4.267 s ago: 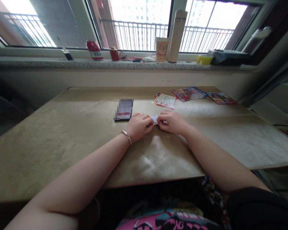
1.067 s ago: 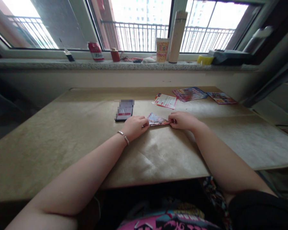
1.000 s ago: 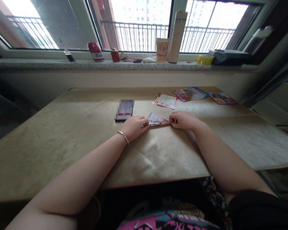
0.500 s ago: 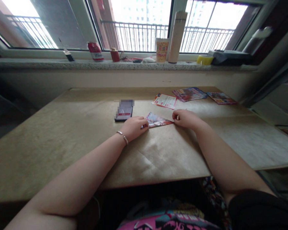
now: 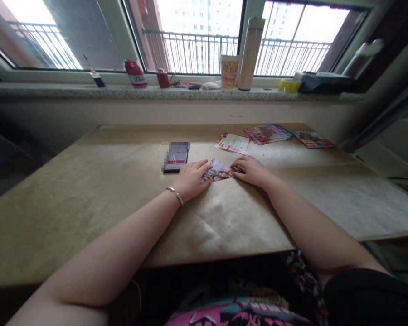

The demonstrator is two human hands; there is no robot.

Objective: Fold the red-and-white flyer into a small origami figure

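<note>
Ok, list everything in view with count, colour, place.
Table: 1, beige, foreground
Windowsill: 1, speckled grey, beyond table
Window: 1, pale frame, above windowsill
Printed paper: 1, multicoloured, table
Smartphone: 1, dark, table left
Text sheets: count unclear, white and red, table
Leaflets: two groups, multicoloured, table far right
Small object: 1, black and white, windowsill left
Drink can: 1, red and white, windowsill
Small bottle: 1, red, beside can
Patterned cup: 1, yellow and pink, windowsill
Tall flask: 1, beige, beside cup
Tape roll: 1, yellow, windowsill
Box: 1, dark, beside tape
Large bottle: 1, grey, far right
Oddments: several, mixed, windowsill
Shirt: 1, dark, bottom
Left grip: 1, bare, on paper, silver bracelet behind
Right grip: 1, bare, on paper
</note>
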